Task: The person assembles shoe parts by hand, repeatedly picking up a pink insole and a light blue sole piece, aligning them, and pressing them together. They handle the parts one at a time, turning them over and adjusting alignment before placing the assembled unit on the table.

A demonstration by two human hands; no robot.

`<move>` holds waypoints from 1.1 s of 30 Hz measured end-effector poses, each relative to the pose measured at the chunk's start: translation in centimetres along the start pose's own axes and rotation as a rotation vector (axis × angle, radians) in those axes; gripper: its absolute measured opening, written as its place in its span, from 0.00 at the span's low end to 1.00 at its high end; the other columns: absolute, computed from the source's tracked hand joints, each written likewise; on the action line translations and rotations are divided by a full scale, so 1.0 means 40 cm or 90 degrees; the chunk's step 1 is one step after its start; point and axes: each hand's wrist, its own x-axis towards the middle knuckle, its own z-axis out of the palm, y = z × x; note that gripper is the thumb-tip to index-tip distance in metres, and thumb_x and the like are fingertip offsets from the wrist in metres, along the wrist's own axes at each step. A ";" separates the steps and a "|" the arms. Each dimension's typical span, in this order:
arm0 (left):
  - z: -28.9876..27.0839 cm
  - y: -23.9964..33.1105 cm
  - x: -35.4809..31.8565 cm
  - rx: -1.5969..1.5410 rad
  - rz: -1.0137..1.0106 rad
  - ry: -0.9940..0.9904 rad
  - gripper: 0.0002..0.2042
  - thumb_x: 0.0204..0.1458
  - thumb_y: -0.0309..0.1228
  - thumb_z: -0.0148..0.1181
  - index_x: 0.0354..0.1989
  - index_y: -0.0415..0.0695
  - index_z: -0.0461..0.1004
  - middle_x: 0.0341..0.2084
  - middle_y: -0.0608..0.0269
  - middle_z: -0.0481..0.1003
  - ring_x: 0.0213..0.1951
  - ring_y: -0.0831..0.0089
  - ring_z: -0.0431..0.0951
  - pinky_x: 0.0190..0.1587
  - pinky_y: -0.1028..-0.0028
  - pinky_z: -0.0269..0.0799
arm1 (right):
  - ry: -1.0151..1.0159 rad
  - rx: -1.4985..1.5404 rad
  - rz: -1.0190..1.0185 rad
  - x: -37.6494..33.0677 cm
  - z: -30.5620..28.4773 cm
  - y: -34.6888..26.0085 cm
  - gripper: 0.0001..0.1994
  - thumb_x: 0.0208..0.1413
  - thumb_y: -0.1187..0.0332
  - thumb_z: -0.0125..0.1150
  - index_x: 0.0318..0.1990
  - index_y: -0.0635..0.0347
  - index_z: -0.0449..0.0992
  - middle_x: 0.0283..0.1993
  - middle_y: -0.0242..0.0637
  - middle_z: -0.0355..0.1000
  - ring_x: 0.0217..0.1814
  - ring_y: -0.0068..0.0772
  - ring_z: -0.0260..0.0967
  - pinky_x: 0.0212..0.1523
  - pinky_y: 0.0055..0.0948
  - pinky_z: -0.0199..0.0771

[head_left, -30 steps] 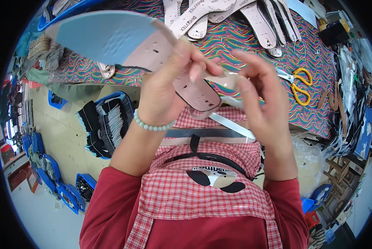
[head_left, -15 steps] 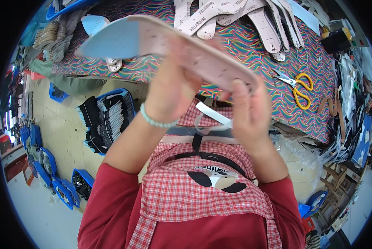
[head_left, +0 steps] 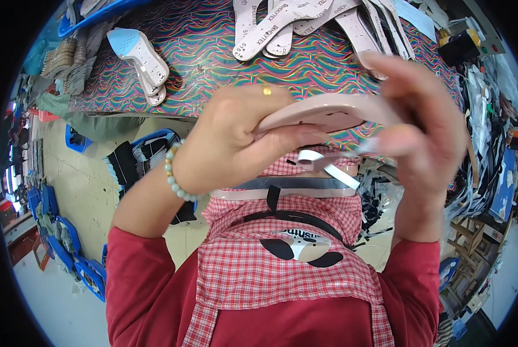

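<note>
Both my hands are raised close to the camera above my lap. My left hand, with a gold ring and a pale bead bracelet, grips the near end of a pink shoe insole held almost flat and edge-on. My right hand holds the insole's other end, and its fingers pinch a white strip of tape that curls down under the insole. My hands hide part of the table behind them.
A table with a colourful wavy cloth carries a pile of pale insoles at the back and a small stack with a blue-topped one at left. Blue bins stand on the floor at left; scraps and clutter fill the right.
The insole has been turned from tilted with its blue face showing to nearly flat and edge-on, and both hands have come nearer the camera. The scissors on the table are now hidden.
</note>
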 end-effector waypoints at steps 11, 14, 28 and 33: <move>0.096 0.019 -0.026 -0.377 -0.228 0.239 0.26 0.58 0.45 0.54 0.51 0.31 0.69 0.47 0.51 0.73 0.39 0.73 0.77 0.40 0.74 0.74 | 0.331 0.287 0.162 -0.111 0.210 0.015 0.06 0.54 0.73 0.62 0.37 0.64 0.75 0.35 0.37 0.70 0.35 0.26 0.67 0.34 0.23 0.67; 0.110 0.012 0.006 -0.386 -0.200 0.265 0.24 0.59 0.44 0.52 0.51 0.32 0.70 0.46 0.52 0.73 0.40 0.74 0.75 0.43 0.74 0.72 | 0.284 0.315 0.196 -0.073 0.206 0.005 0.06 0.47 0.76 0.66 0.33 0.63 0.75 0.34 0.37 0.70 0.33 0.29 0.68 0.30 0.24 0.67; 0.069 -0.059 -0.019 -0.724 -0.156 0.160 0.21 0.60 0.45 0.49 0.44 0.36 0.72 0.33 0.56 0.74 0.38 0.66 0.75 0.41 0.68 0.73 | 0.004 -0.049 0.074 -0.128 0.155 0.015 0.10 0.45 0.69 0.68 0.31 0.60 0.73 0.28 0.35 0.68 0.23 0.34 0.70 0.20 0.30 0.69; 0.076 -0.023 0.018 -0.533 -0.292 0.226 0.24 0.58 0.46 0.51 0.47 0.33 0.70 0.42 0.48 0.74 0.44 0.61 0.76 0.45 0.68 0.74 | 0.002 -0.067 0.092 -0.111 0.156 0.016 0.07 0.51 0.69 0.62 0.31 0.60 0.70 0.27 0.36 0.66 0.23 0.37 0.69 0.21 0.32 0.69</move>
